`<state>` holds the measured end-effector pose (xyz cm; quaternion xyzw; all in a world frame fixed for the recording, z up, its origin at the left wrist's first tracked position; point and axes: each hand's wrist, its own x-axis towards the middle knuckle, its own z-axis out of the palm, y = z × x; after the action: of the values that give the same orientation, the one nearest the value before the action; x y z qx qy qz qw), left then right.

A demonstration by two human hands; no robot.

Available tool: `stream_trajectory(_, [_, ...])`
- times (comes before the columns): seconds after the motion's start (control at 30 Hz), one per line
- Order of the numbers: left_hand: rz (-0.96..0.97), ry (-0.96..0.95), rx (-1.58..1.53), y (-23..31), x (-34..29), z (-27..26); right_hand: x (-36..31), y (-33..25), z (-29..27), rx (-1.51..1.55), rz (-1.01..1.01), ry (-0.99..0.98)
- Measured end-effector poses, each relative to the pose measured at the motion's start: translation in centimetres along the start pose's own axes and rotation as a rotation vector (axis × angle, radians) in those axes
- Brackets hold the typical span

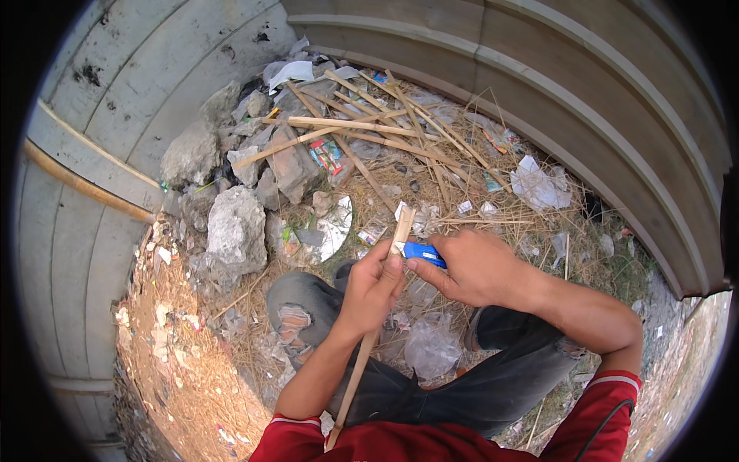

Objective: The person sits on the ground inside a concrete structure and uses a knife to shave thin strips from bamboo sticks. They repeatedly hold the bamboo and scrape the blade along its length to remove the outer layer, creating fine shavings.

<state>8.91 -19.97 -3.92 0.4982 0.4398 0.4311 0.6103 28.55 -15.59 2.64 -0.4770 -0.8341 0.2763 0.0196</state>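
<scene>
- Left hand fingers clench a bamboo strip upright over the knees.
- Right hand grips a blue knife against its upper end.
- Shaving looks barely begun; most of the strip remains uncut.

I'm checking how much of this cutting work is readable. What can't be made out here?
- Blade of the blue-handled utility knife: hidden in the head view behind the left hand and the thin pale bamboo strip.
- Strip's lower end: covered by the red shirt at the bottom edge.
- Right hand fingertips: curled under the knife.
</scene>
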Motion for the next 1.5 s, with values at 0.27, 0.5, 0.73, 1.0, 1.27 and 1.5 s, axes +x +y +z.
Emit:
stream_trajectory(0.27, [-0.016,-0.033,0.207,-1.6,-1.0,-0.1,2.7,5.0,-0.1,-0.073,0.146,0.358])
stream_trajectory(0.5, [-0.125,-0.088,0.090,-1.2,-0.9,-0.2,-0.3,5.7,-3.3,0.180,0.142,0.396])
stream_trajectory(0.73, [-0.026,-0.105,-0.094,-0.5,-0.2,-1.2,-0.7,1.8,-1.4,0.109,-0.018,0.127])
stream_trajectory(1.0, [0.000,-0.066,0.068,-1.0,0.0,-0.1,-0.5,1.3,1.4,0.002,-0.033,0.109])
stream_trajectory(1.27, [-0.024,-0.093,0.097,-2.3,-2.0,0.2,0.3,7.2,-6.0,0.116,0.278,0.568])
stream_trajectory(1.5, [-0.002,0.070,-0.041,-1.7,-0.4,0.3,-1.2,0.5,-1.1,0.112,0.019,0.053])
